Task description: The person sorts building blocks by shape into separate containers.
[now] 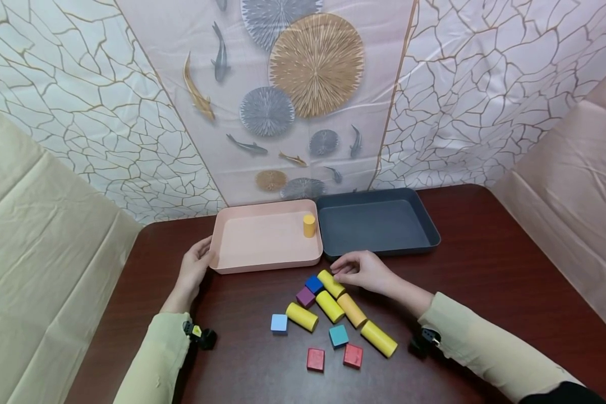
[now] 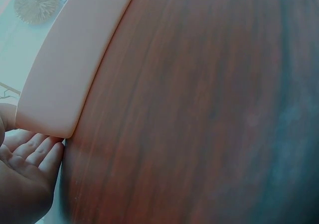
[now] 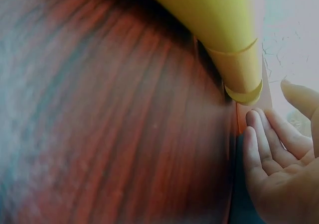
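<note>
Yellow cylinder (image 1: 331, 285) near pink tray (image 1: 260, 238) looked light, stiff, rollable; mid-barrel pinch suited. Right hand (image 1: 362, 272): fingers together, thumb apart. Left hand (image 1: 192, 271): fingers lay nearly straight, touching tray.

**Left hand (image 1: 191, 275) and right hand (image 1: 366, 271) well apart, fingers loose**

The left arm (image 1: 154, 356) comes in from the near left and points to the far side, angled slightly right. Its wrist (image 1: 178, 301) is nearly straight. The left wrist view shows the palm (image 2: 25, 184), with the fingers (image 2: 51, 159) lightly bent side by side and the thumb (image 2: 7, 117) set apart.

The right arm (image 1: 495, 348) slants in from the near right, its hand pointing left, back upward. Fingers and thumb curve toward each other around a gap. The right wrist view shows them separated, nothing between them.
</note>
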Action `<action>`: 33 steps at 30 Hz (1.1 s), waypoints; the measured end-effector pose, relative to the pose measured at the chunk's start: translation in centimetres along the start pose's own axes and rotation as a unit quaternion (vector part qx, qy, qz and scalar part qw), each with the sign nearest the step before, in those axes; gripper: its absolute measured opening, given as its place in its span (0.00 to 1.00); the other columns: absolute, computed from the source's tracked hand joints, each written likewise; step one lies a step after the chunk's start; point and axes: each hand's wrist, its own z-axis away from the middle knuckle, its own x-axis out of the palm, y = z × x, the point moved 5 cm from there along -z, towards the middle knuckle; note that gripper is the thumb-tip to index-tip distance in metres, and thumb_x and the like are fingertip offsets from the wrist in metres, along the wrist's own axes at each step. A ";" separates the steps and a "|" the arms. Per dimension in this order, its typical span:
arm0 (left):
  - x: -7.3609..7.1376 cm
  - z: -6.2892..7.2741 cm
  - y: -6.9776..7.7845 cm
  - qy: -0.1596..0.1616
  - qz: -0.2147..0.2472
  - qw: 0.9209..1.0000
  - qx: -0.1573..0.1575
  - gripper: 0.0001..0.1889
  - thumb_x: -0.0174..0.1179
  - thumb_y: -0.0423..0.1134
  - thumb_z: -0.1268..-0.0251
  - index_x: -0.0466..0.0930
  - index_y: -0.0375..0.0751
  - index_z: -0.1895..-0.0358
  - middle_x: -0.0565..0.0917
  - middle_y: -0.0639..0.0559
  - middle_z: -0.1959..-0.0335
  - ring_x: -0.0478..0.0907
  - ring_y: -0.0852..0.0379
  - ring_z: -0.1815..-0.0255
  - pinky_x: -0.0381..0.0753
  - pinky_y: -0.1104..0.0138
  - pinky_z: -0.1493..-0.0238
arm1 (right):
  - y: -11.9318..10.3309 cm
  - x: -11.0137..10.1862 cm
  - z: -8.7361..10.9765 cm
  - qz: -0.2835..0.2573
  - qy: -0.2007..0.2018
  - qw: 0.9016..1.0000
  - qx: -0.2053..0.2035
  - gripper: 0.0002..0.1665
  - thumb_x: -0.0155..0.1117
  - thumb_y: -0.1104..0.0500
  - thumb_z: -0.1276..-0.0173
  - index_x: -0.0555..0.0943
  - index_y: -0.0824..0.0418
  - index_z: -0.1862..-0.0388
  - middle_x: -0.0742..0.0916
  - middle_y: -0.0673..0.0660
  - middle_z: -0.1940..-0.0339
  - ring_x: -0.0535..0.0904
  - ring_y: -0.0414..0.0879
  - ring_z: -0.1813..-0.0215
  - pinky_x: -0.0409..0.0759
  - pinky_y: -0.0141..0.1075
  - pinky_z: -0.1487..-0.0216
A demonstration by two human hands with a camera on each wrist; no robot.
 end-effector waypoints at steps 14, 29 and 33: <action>0.1 0.0 -0.1 0.000 0.000 1.000 -0.002 0.29 0.46 0.37 0.12 0.56 0.36 0.15 0.63 0.34 0.16 0.64 0.41 0.17 0.71 0.86 0.48 | 0.2 1.1 -0.5 0.010 0.002 0.999 0.040 0.17 0.76 0.59 0.30 0.88 0.68 0.47 0.93 0.60 0.56 0.90 0.47 0.56 0.90 0.36 0.53; 0.0 -0.1 -0.2 -0.001 0.001 1.000 -0.005 0.29 0.45 0.37 0.12 0.55 0.36 0.15 0.62 0.34 0.16 0.64 0.41 0.17 0.71 0.88 0.50 | -0.2 1.8 -0.7 0.071 0.034 0.996 0.053 0.17 0.80 0.55 0.34 0.90 0.65 0.52 0.92 0.55 0.61 0.86 0.42 0.61 0.85 0.33 0.58; 0.0 -0.1 -0.1 0.000 -0.002 1.000 -0.003 0.29 0.45 0.37 0.12 0.55 0.36 0.15 0.63 0.34 0.16 0.65 0.41 0.18 0.71 0.88 0.50 | -0.2 2.0 -0.8 0.087 0.043 0.993 0.073 0.18 0.81 0.53 0.35 0.90 0.63 0.53 0.92 0.54 0.61 0.85 0.40 0.62 0.85 0.35 0.58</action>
